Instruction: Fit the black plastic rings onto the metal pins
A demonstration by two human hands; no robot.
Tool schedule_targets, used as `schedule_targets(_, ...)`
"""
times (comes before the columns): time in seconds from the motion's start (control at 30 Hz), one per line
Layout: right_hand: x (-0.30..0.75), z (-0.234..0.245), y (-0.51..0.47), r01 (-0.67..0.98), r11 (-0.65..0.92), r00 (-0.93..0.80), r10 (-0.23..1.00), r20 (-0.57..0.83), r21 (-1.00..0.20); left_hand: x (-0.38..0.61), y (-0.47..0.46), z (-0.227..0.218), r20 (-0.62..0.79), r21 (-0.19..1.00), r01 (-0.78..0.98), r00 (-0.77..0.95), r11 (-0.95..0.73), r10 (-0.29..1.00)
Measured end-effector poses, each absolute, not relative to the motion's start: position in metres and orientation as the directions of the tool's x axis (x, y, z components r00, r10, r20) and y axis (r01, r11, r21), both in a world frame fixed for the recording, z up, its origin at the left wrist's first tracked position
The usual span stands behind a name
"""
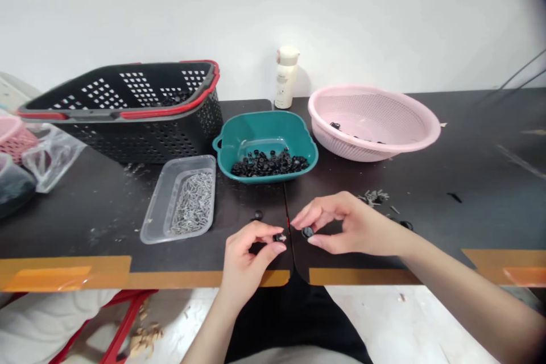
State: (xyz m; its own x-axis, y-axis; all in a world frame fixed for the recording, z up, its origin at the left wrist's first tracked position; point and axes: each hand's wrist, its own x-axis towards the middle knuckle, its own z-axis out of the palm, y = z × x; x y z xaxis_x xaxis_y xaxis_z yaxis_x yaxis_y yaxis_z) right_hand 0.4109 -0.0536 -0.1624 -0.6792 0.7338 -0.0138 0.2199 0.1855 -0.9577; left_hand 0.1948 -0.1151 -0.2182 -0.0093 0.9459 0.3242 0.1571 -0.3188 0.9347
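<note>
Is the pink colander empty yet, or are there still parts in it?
Not empty: a few small black parts lie inside the pink plastic colander, though most of its mesh shows bare.

One bowl (294, 125), teal. Behind it, one bottle (286, 77). Left of it, one basket (170, 109) and one tray (153, 205). Right of it, one colander (336, 145). In front of it, one left hand (247, 259) and one right hand (354, 224), each pinching one black piece (307, 232).
</note>
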Motion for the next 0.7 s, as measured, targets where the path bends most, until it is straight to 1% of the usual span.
schedule_targets(0.07,0.398,-0.171,-0.052,0.113,0.097,-0.713,0.701,-0.013,-0.989,0.195,-0.116,-0.219,0.362,0.925,0.139,-0.046,-0.353,0.931)
schedule_targets(0.13,0.391,-0.182,-0.050,-0.009,0.013,-0.721,0.693,0.016,-1.000,0.196,-0.117,-0.219,0.357,0.930,0.124,-0.091,-0.345,0.930)
schedule_targets(0.2,0.387,-0.193,-0.050,-0.126,-0.033,-0.692,0.719,0.064,-0.992,0.197,-0.119,-0.219,0.325,0.945,0.094,-0.137,-0.314,0.936)
schedule_targets(0.23,0.386,-0.197,-0.050,-0.171,-0.032,-0.665,0.742,0.091,-0.985,0.198,-0.119,-0.219,0.311,0.950,0.079,-0.150,-0.302,0.938)
schedule_targets(0.3,0.384,-0.203,-0.051,-0.218,0.020,-0.600,0.786,0.150,-0.976,0.199,-0.119,-0.219,0.304,0.952,0.064,-0.142,-0.298,0.942)
schedule_targets(0.33,0.382,-0.204,-0.052,-0.220,0.074,-0.569,0.800,0.190,-0.973,0.199,-0.119,-0.219,0.308,0.951,0.068,-0.129,-0.302,0.943)
schedule_targets(0.4,0.380,-0.204,-0.054,-0.196,0.203,-0.530,0.801,0.278,-0.959,0.198,-0.118,-0.220,0.311,0.950,0.067,-0.112,-0.305,0.944)
schedule_targets(0.47,0.378,-0.202,-0.056,-0.171,0.295,-0.521,0.783,0.340,-0.940,0.197,-0.117,-0.220,0.293,0.956,0.039,-0.103,-0.290,0.951)
schedule_targets(0.6,0.377,-0.199,-0.060,-0.160,0.332,-0.543,0.757,0.363,-0.930,0.197,-0.115,-0.217,0.241,0.970,-0.031,-0.044,-0.242,0.970)
schedule_targets(0.7,0.376,-0.200,-0.061,-0.158,0.350,-0.562,0.737,0.376,-0.923,0.197,-0.115,-0.214,0.226,0.973,-0.045,-0.015,-0.226,0.974)
